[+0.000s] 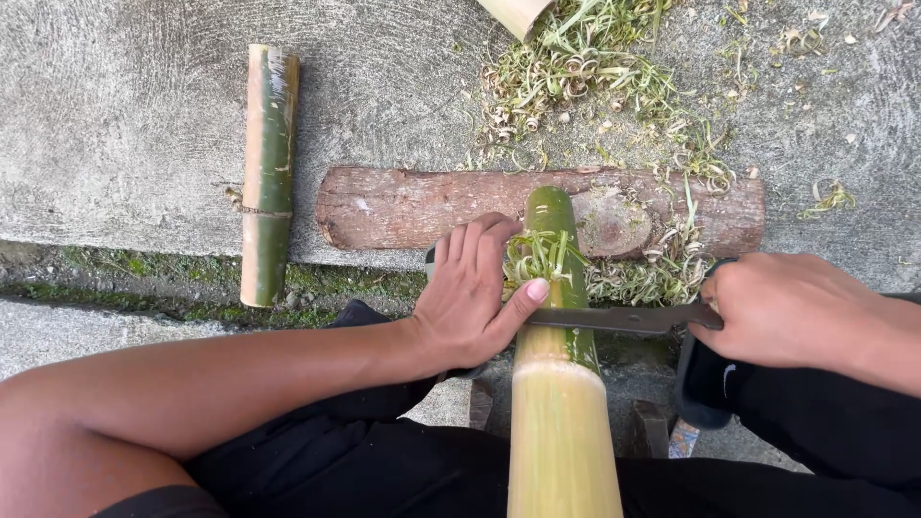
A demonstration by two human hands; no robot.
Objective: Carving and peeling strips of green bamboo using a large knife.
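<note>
A long bamboo pole runs from my lap up onto a brown log; its near part is scraped pale yellow, its far end still green. A dark knife blade lies crosswise on the pole where the green skin ends. My right hand grips the knife handle at the right. My left hand rests against the pole's left side, thumb pressed on the blade's tip end. Green curled shavings sit on the pole just above the blade.
A short green bamboo piece lies on the concrete at the left. Heaps of green shavings cover the ground behind and on the log. Another pale bamboo end shows at the top. A mossy seam crosses the concrete.
</note>
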